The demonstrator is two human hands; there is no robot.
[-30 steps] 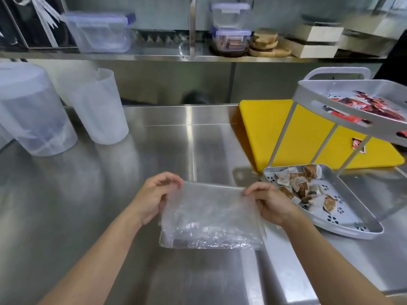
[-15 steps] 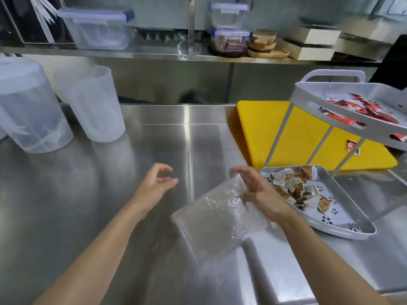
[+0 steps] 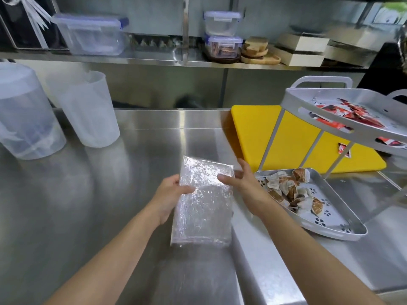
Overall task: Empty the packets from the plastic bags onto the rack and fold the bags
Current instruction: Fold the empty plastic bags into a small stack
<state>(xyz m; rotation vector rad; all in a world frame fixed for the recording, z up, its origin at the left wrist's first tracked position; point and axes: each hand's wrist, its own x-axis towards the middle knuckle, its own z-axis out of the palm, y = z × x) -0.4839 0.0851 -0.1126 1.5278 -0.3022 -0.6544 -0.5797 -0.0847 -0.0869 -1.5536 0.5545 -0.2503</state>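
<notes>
Head view: both hands — left hand (image 3: 168, 195), right hand (image 3: 246, 188) — pinch the empty bag (image 3: 203, 202) over the counter (image 3: 88, 205); rack (image 3: 330, 216) just right, packets (image 3: 288, 190) inside, jugs (image 3: 88, 108) far left.

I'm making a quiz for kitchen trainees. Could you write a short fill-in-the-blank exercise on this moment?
1. Both hands hold a clear plastic bag that looks ____ of packets.
2. The cutting board under the rack's legs is ____ in colour.
3. The brown packets lie in the rack's ____ tray.
4. The red packets lie in the ____ tray.

Missing words: empty; yellow; lower; upper
</notes>
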